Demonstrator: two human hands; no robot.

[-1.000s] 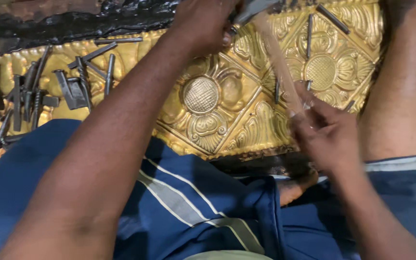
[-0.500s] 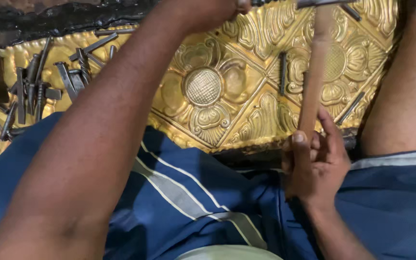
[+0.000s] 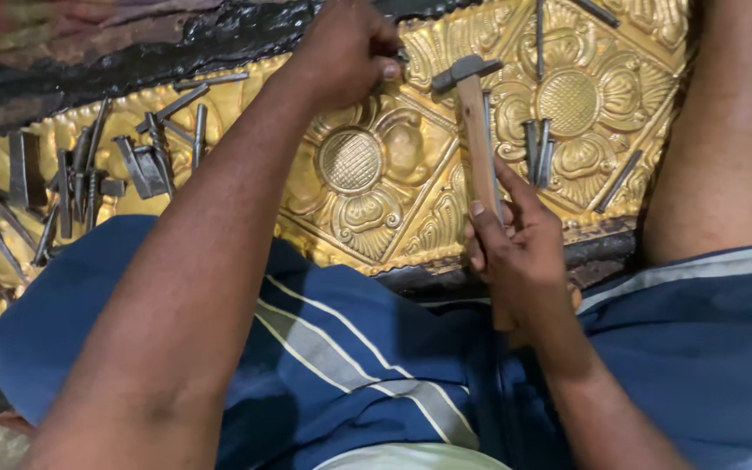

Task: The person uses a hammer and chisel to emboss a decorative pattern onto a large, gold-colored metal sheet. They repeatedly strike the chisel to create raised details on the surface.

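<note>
The right hand [image 3: 520,252] wraps its grip around a wooden-handled steel hammer [image 3: 473,122]; at eleven o'clock, the left hand [image 3: 345,48] pinches a thin metal punch [image 3: 400,57] against the embossed golden floral metal sheet [image 3: 376,187].

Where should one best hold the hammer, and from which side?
Grip the hammer low on its straight wooden handle, coming from the near side, as the right hand does: the metal head points away, above the gold embossed sheet.

Right hand [image 3: 515,248] grips a hammer [image 3: 473,113] over the gold embossed panel [image 3: 376,187] — left hand [image 3: 345,48] pinches a punch.
</note>
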